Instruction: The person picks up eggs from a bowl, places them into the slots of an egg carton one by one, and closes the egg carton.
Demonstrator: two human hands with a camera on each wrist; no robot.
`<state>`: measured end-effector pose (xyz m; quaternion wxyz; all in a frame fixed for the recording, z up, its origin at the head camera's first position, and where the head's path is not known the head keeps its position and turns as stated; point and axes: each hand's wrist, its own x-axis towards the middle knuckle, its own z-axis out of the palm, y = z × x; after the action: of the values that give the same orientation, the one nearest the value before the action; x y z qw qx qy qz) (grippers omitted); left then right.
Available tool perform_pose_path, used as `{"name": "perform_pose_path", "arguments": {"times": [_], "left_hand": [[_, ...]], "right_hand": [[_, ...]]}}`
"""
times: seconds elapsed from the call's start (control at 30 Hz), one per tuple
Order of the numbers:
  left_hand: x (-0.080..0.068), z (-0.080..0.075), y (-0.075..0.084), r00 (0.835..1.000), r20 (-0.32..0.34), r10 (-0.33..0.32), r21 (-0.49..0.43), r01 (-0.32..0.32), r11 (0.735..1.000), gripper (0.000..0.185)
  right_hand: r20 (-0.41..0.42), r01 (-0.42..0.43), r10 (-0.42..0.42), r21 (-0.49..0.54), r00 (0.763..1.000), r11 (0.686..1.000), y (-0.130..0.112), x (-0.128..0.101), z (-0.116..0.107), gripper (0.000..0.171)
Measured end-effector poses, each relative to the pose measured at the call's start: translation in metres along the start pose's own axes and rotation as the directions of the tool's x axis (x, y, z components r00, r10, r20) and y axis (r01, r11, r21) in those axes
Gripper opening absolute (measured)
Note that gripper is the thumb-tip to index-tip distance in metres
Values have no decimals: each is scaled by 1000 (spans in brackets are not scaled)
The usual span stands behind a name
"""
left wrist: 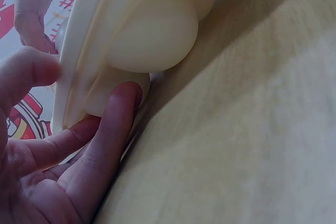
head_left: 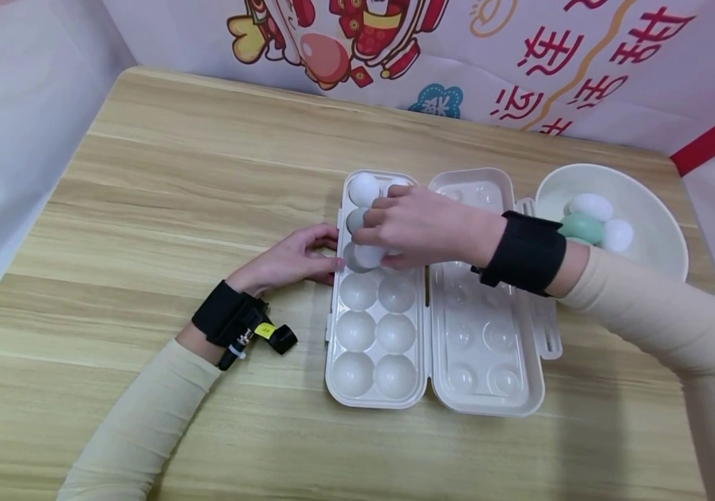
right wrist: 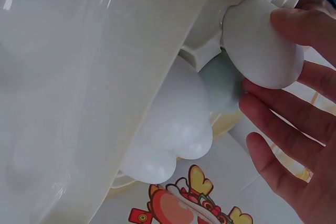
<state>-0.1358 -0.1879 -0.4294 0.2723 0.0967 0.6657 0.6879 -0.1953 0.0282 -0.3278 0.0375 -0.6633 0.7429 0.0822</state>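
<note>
A white plastic egg box (head_left: 374,407) lies unfolded on the table, its cup side on the left and its lid (head_left: 489,407) on the right. My right hand (head_left: 420,226) pinches a white egg (right wrist: 262,43) between thumb and fingers at the left cup of the third row. In the rows beyond sit white eggs (head_left: 364,189) and a pale green egg (right wrist: 223,82), partly hidden by the right hand. With my left hand (head_left: 291,261) I hold the box's left side, the thumb (left wrist: 42,66) at the rim and other fingers against the cups' underside.
Right of the lid stands a cream bowl (head_left: 658,195) holding a green egg (head_left: 581,227) and white eggs (head_left: 592,207). The nearer cups (head_left: 354,330) of the box hold no eggs. A printed cloth (head_left: 457,42) hangs behind the wooden table (head_left: 144,174).
</note>
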Motion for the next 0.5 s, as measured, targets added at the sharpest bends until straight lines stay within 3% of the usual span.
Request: {"name": "perform_pose_path", "arguments": {"times": [0.5], "left_hand": [[0, 2, 0, 1000, -1, 4, 9, -4, 1000, 43]], "right_hand": [[-48, 64, -67, -65, 997, 996, -5, 3, 9, 30]]}}
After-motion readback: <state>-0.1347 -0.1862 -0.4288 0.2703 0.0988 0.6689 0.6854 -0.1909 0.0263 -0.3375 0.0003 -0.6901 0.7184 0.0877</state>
